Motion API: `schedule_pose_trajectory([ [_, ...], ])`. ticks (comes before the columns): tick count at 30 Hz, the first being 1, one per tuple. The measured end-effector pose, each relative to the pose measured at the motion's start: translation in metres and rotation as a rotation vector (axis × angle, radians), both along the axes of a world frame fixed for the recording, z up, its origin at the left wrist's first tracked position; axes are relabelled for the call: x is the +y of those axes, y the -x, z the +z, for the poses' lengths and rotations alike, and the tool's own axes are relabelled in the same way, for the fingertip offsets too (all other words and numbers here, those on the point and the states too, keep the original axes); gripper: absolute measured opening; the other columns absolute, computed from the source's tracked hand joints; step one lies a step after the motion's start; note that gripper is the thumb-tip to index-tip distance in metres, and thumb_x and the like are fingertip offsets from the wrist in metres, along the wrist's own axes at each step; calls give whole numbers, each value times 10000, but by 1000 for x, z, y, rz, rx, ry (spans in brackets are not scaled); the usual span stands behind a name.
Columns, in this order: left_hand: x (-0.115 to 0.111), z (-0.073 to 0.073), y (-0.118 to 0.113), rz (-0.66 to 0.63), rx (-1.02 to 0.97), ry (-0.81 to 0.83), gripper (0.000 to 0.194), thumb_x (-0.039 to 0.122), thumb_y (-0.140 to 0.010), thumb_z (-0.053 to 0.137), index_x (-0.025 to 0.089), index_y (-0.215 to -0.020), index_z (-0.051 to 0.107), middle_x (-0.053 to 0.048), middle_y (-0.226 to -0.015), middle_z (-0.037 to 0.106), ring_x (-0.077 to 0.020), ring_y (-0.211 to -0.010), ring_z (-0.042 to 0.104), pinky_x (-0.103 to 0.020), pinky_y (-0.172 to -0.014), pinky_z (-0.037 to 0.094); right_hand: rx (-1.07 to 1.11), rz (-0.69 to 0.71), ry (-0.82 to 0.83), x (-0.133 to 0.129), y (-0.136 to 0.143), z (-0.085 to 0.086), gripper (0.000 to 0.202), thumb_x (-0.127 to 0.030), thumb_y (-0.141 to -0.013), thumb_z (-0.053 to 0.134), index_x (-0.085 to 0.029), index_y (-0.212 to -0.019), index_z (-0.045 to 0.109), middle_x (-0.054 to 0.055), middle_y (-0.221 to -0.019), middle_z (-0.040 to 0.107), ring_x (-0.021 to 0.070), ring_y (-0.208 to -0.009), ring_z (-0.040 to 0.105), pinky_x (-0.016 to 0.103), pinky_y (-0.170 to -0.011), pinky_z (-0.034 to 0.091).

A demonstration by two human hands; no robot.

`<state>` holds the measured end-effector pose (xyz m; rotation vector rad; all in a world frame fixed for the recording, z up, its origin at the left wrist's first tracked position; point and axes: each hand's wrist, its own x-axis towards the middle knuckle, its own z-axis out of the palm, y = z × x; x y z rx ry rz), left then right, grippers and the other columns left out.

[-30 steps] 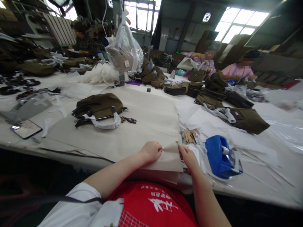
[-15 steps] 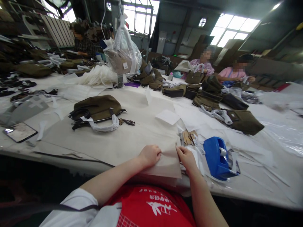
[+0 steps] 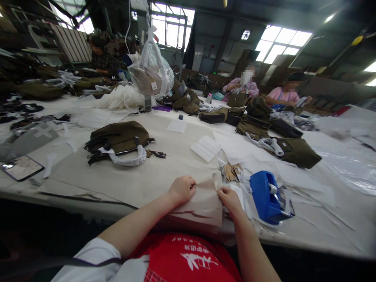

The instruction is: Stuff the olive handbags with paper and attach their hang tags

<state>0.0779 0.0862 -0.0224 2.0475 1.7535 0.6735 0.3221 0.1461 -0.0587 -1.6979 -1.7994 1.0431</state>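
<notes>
My left hand (image 3: pixel 182 190) is closed, its fingers pinching a thin translucent beige sheet (image 3: pixel 207 209) near the table's front edge. With thumb and forefinger, my right hand (image 3: pixel 231 200) grips the same sheet at its right side. Creases run across the sheet, and its lower edge hangs toward my red apron (image 3: pixel 194 254). Left of my hands lies an olive handbag (image 3: pixel 122 135) on its side. White wrap covers one of its handles (image 3: pixel 129 157), and a dark beaded tassel (image 3: pixel 155 154) lies beside it.
To the right stands a blue tape dispenser (image 3: pixel 264 197), near some brown tags (image 3: pixel 232 172). More olive bags (image 3: pixel 293 150) lie farther right. A plastic-wrapped bag (image 3: pixel 151 72) hangs at the back. A phone (image 3: pixel 22 167) rests at left. Other people (image 3: pixel 283 96) work across the table.
The sheet between my hands is more creased, its lower part buckled. A small white paper that stood up mid-table now lies flat, and a small dark round item shows behind it.
</notes>
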Motion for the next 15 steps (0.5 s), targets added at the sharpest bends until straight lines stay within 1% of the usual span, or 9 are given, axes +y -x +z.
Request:
schedule_pose_trajectory([
  [2, 12, 6, 18, 141, -23, -9, 213, 252, -878, 513, 191, -939, 708, -55, -967, 706, -174, -901, 645, -256, -847, 482, -54, 19, -3, -1, -4, -6, 235, -401, -662, 516, -193, -573, 582, -4, -533, 564, 162, -574, 529, 242, -530, 345],
  [4, 25, 11, 45, 310, -38, -1, 253, 242, -899, 459, 159, -1000, 675, -78, -1014, 701, -174, -903, 646, -262, -849, 480, -107, 52, 0, -5, -6, -9, 234, -392, -649, 515, -195, -546, 588, 11, -541, 586, 179, -590, 550, 259, -550, 357],
  [6, 34, 14, 77, 477, -46, 27, 288, 240, -911, 421, 133, -1049, 649, -100, -1049, 699, -185, -915, 652, -273, -848, 482, -153, 92, 2, -7, -8, -7, 227, -385, -641, 518, -202, -529, 592, 23, -539, 604, 193, -580, 566, 279, -559, 372],
  [7, 35, 14, 94, 553, -47, 47, 300, 240, -912, 411, 124, -1059, 645, -111, -1057, 701, -197, -933, 655, -281, -848, 482, -174, 113, -3, -6, -8, -3, 216, -382, -633, 528, -208, -524, 594, 29, -540, 613, 202, -576, 575, 290, -564, 382],
  [9, 32, 10, 125, 683, -48, 95, 311, 235, -907, 405, 109, -1049, 651, -134, -1043, 708, -228, -966, 658, -299, -840, 485, -218, 134, -45, 0, -10, 11, 195, -392, -623, 553, -223, -546, 609, 46, -569, 642, 230, -596, 602, 318, -585, 406],
  [11, 22, 1, 148, 770, -48, 143, 296, 218, -892, 417, 104, -1007, 665, -148, -1006, 714, -243, -956, 662, -305, -817, 485, -247, 89, -146, 15, -6, 30, 223, -453, -645, 574, -240, -615, 634, 65, -658, 686, 265, -671, 640, 355, -641, 441],
  [13, 8, -10, 158, 803, -45, 177, 246, 193, -866, 453, 118, -952, 670, -140, -974, 715, -236, -926, 665, -299, -803, 480, -181, 69, -222, 35, 10, 50, 327, -559, -689, 567, -247, -725, 658, 81, -768, 719, 285, -765, 671, 388, -726, 475],
  [14, 1, -16, 158, 802, -43, 186, 215, 181, -853, 472, 130, -927, 668, -130, -966, 714, -231, -920, 663, -295, -803, 476, -104, 95, -205, 44, 23, 58, 393, -613, -701, 561, -242, -782, 665, 90, -814, 729, 287, -798, 682, 395, -753, 490],
  [15, -5, -21, 156, 789, -41, 191, 182, 168, -836, 493, 143, -896, 663, -119, -949, 713, -228, -914, 660, -294, -801, 474, -14, 146, -134, 53, 40, 63, 455, -657, -697, 567, -232, -826, 667, 101, -849, 736, 284, -819, 691, 394, -765, 506],
])
